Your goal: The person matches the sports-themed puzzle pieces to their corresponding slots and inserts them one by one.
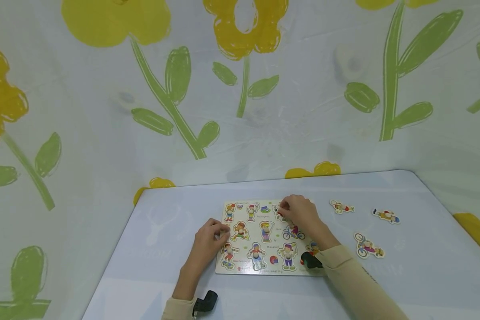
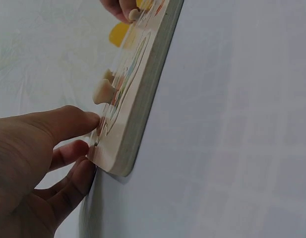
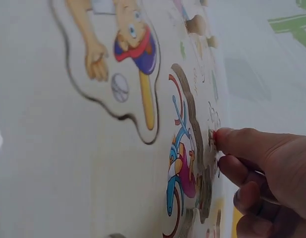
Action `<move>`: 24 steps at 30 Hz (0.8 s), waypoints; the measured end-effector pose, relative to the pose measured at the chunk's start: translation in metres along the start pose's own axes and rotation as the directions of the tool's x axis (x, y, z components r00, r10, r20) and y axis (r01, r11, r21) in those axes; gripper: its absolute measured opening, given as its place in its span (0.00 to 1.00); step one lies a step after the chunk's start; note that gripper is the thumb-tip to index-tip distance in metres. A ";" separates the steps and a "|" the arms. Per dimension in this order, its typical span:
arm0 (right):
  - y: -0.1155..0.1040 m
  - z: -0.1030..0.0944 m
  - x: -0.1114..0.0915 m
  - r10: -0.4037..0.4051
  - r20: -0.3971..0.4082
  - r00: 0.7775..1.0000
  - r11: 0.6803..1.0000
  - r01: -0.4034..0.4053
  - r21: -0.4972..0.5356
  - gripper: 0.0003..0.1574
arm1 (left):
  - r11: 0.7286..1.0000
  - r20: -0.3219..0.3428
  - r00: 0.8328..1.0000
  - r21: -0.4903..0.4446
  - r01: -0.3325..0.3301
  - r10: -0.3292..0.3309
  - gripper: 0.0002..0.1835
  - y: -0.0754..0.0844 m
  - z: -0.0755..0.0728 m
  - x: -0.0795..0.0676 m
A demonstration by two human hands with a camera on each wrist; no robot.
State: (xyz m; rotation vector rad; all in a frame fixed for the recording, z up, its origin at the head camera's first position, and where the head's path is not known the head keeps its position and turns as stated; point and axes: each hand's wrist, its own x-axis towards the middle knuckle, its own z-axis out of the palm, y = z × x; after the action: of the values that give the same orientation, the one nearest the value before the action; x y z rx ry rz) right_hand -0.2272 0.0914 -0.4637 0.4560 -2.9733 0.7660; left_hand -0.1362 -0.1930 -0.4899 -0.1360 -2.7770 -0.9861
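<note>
A wooden peg puzzle board [image 1: 242, 254] with sports figures lies flat before me. My left hand [image 1: 208, 242] holds its left edge, the thumb on the face and the curled fingers against the side, as the left wrist view shows. Near the board's upper right corner, my right hand [image 1: 304, 214] pinches a small puzzle piece [image 1: 279, 217] at its slot; the fingers partly hide it, and whether it is seated I cannot tell. In the right wrist view, a cyclist picture [image 3: 182, 168] shows inside a recess below that hand. The baseball piece [image 3: 130, 37] sits in its slot.
Three loose pieces lie right of the board: a reclining-looking figure [image 1: 342, 207], a figure in a red hat [image 1: 386, 216] and a cyclist [image 1: 369, 246]. The white table [image 1: 164, 258] meets a flower-printed curtain [image 1: 260, 146] behind. A black wrist camera [image 1: 312, 260] overhangs the board's lower right.
</note>
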 end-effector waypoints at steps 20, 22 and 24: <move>0.005 0.009 -0.001 0.056 0.015 0.998 0.997 -0.057 0.050 0.12 | 1.000 0.003 1.000 -0.011 0.001 -0.001 0.07 0.002 -0.002 -0.001; 0.007 0.008 -0.001 0.051 0.018 0.999 0.997 -0.052 0.061 0.12 | 1.000 0.002 1.000 -0.010 0.001 -0.001 0.07 0.002 -0.002 -0.001; 0.008 0.008 -0.002 0.046 0.019 0.999 0.996 -0.047 0.075 0.12 | 1.000 0.002 1.000 -0.009 0.003 -0.003 0.07 0.002 -0.001 -0.001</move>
State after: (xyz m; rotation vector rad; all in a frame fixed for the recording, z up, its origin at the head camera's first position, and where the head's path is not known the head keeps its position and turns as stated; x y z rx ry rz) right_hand -0.2275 0.0952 -0.4745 0.3998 -2.9898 0.8855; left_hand -0.1343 -0.1924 -0.4878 -0.1345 -2.7759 -0.9996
